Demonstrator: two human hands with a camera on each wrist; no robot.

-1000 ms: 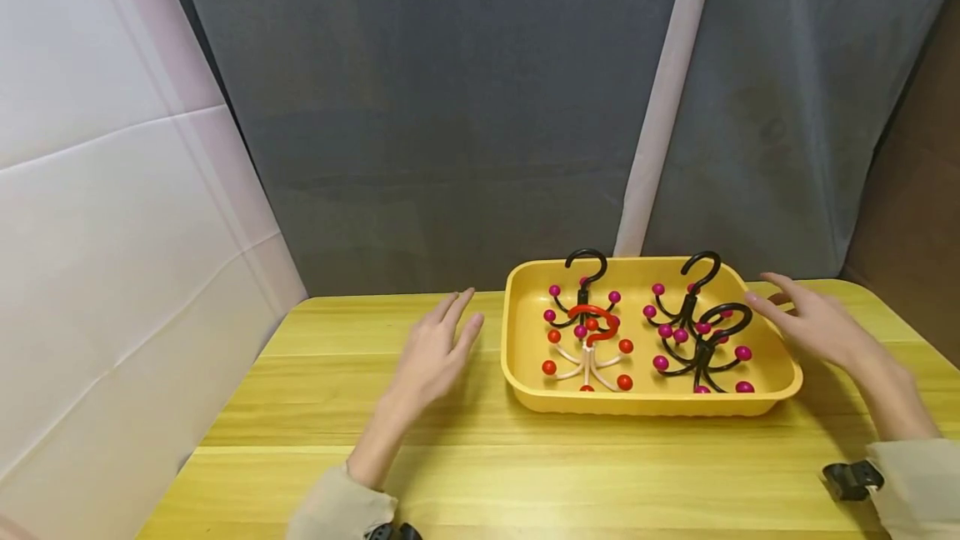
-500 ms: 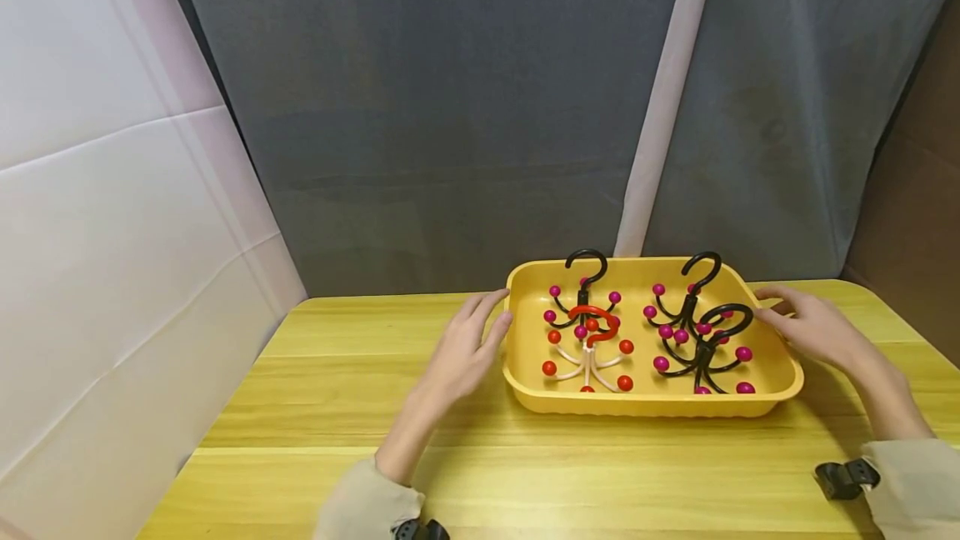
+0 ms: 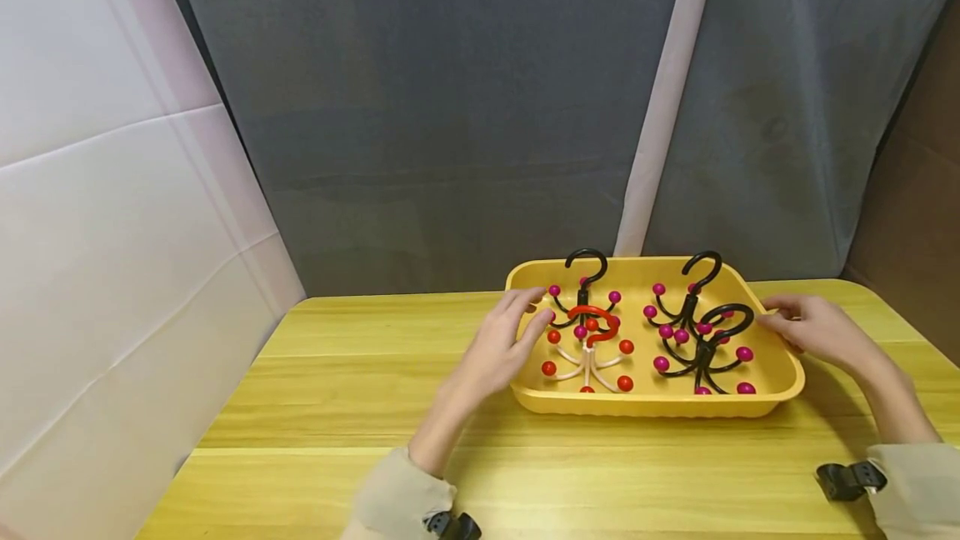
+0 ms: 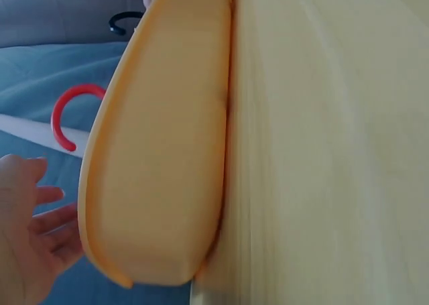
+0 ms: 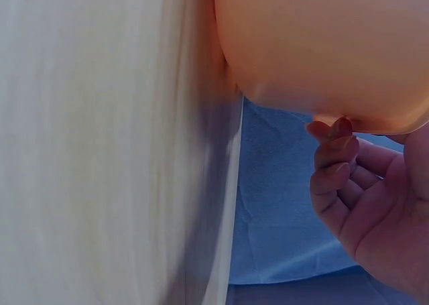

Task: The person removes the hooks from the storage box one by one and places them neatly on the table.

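A yellow plastic tray (image 3: 645,405) holds several hook hangers, their curved arms tipped with small balls. One hanger (image 3: 591,340) has a red hook, pale arms and red balls. The others are black with magenta balls: a far-left hanger (image 3: 585,294), a far-right hanger (image 3: 690,307) and a near-right hanger (image 3: 705,352). My left hand (image 3: 498,344) reaches over the tray's left rim, fingers apart, beside the left hangers and holding none. At the right rim, my right hand (image 3: 813,330) grips the tray's edge, its fingers (image 5: 335,167) curled beneath the lip in the right wrist view.
The tray stands on a yellow wooden table (image 3: 337,373), near its far edge. A grey curtain (image 3: 450,123) hangs behind, with a pale strip (image 3: 667,98) down it. White panels (image 3: 120,190) stand at the left, a brown panel (image 3: 918,190) at the right.
My left hand has moved right from the bare table to over the tray's left rim. My right hand has settled closer onto the right rim. The hangers have stayed in place.
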